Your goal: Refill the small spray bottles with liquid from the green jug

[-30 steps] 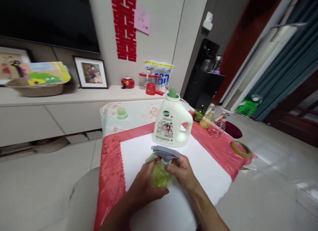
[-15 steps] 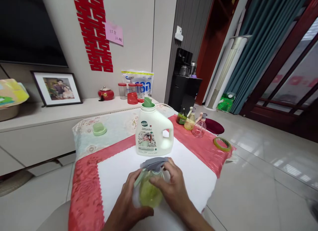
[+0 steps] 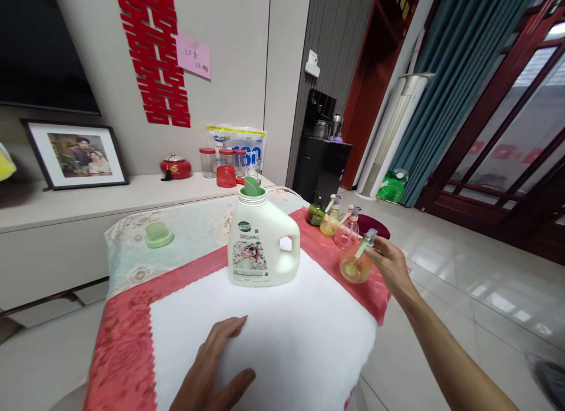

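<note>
My right hand (image 3: 385, 257) grips a round clear pump bottle (image 3: 354, 268) by its grey pump top, at the right end of a row of bottles. Some yellowish liquid shows low inside it. Close beside it stand a pink pump bottle (image 3: 346, 233), a yellow one (image 3: 330, 224) and a dark green one (image 3: 315, 214). My left hand (image 3: 216, 364) is empty, thumb and fingers apart, over the white cloth (image 3: 282, 334). Beyond that hand, a large pale green detergent jug (image 3: 262, 246) stands upright with its neck uncapped and a green spout (image 3: 252, 186) showing.
A light green cap (image 3: 159, 235) lies on the floral tablecloth (image 3: 198, 219) at the left. Behind, the cabinet top (image 3: 150, 193) holds a framed photo (image 3: 77, 155), a red pot (image 3: 175, 166), red-lidded jars (image 3: 208, 162) and a printed bag (image 3: 258, 141).
My right hand has carried the pump bottle from in front of the jug to the bottle row at the right. My left hand has let go of it and opened.
</note>
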Motion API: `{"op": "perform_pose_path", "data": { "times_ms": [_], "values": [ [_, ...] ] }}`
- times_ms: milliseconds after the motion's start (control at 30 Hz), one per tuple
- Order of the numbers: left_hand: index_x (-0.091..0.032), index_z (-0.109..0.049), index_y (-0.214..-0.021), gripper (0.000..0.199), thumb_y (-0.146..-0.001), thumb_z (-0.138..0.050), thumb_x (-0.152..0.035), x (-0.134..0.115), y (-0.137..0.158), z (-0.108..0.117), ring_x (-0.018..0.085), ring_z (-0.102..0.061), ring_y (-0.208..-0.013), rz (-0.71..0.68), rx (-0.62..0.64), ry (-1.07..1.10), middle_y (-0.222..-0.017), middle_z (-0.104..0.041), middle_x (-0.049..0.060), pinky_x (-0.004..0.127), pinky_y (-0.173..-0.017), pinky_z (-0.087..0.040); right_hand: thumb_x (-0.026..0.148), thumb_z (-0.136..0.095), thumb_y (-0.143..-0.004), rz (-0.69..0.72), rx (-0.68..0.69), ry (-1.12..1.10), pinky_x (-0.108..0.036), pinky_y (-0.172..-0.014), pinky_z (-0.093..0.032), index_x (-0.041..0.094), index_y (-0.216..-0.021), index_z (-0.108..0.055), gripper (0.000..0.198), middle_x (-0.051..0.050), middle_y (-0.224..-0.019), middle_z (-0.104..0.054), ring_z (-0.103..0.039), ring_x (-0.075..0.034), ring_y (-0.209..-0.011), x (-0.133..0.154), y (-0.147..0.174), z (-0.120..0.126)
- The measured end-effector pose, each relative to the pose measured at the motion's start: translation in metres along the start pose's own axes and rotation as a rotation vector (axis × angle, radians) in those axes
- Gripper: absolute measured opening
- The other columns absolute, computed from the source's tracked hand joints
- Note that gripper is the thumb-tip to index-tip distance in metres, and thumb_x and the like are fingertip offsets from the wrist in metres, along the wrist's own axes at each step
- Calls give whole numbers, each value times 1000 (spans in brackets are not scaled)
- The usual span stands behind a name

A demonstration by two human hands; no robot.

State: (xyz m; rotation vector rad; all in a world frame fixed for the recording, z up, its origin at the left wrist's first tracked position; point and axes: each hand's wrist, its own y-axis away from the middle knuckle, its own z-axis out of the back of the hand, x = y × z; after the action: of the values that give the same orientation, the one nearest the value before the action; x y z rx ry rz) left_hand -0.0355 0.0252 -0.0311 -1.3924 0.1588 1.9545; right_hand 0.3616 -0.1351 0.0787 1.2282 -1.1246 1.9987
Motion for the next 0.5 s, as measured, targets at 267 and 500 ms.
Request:
{"op": "perform_pose_path", "data": {
  "times_ms": [267,500],
  "values": [
    [-34,-62,-130,47,-85,-66,-49,-1,1,3,28,-63,-125,-15,-23,-51,-137,-63,5,41,-105,-54,41,-61,-99,-8,-20,41,-41,-95,-55,13,-127,-59,39,-10,-124,-59,-60,-20,-110,-50,-65,26],
    [-38,-61,-128,43,-88,-63,-52,-2,3,6,25,-62,-126,-27,1,-94,-138,-64,2,38,-104,-55,41,-61,-100,-34,-86,96,-40,-94,-55,13,-127,-59,40,-10,-123,-59,-61,-20,-109,-82,-77,26]
  ]
}}
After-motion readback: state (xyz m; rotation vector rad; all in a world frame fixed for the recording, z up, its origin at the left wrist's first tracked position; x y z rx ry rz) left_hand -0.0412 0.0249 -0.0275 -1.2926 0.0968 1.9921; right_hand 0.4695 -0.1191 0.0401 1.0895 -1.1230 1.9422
